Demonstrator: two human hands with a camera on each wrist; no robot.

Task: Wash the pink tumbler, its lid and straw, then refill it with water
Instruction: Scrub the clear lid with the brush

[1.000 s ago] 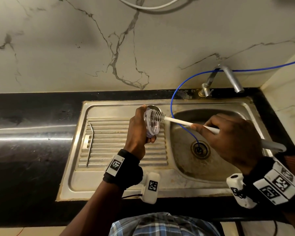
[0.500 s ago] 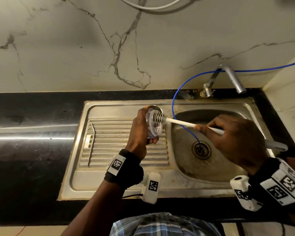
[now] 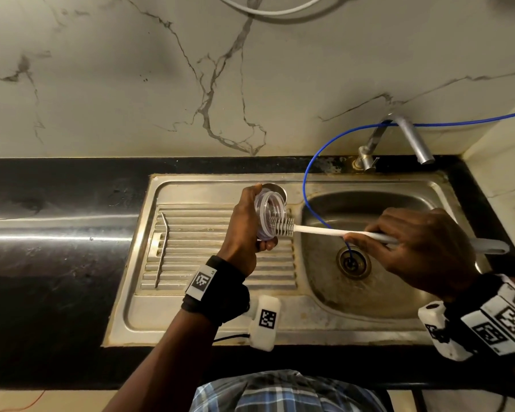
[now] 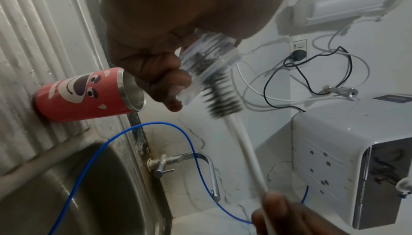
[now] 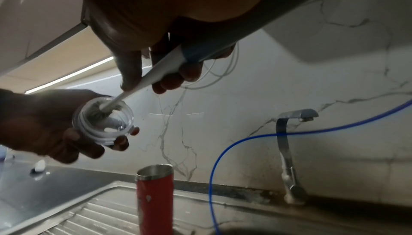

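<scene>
The left hand (image 3: 244, 233) sits at the centre of the head view, above the ribbed draining board (image 3: 191, 254), with its fingers and thumb curled round a clear lid (image 3: 269, 217); the open side of the lid faces right, toward the basin. In the right wrist view the left fingertips (image 5: 121, 141) wrap the threaded rim of the lid (image 5: 103, 123) at the left of the frame. The right hand (image 3: 422, 251) is at the right of the head view, above the basin (image 3: 399, 286), with its fingers closed round the white handle of a bottle brush (image 3: 333, 232). The brush runs leftward from this hand, and its bristled head is inside the lid, touching the inner surface; the left wrist view shows the dark bristles (image 4: 219, 97) partly within the lid (image 4: 207, 66) and partly outside it. The pink tumbler (image 4: 87, 94) stands upright and without its lid on the sink top, just behind the left hand; in the head view only its steel rim (image 3: 275, 190) shows above the lid, and in the right wrist view the tumbler (image 5: 154, 198) stands at the lower centre of the frame. A bent metal straw (image 3: 161, 248) lies on the draining board at the left of the head view, well apart from both hands. A blue tube (image 3: 309, 179) curves from the upper right down into the drain (image 3: 353, 261). The tap (image 3: 411, 139) stands behind the basin, at the upper right, with its spout over the basin's far right corner. The sink (image 3: 220, 331) is set into a black counter (image 3: 57, 233) below a marbled wall (image 3: 131, 84).
</scene>
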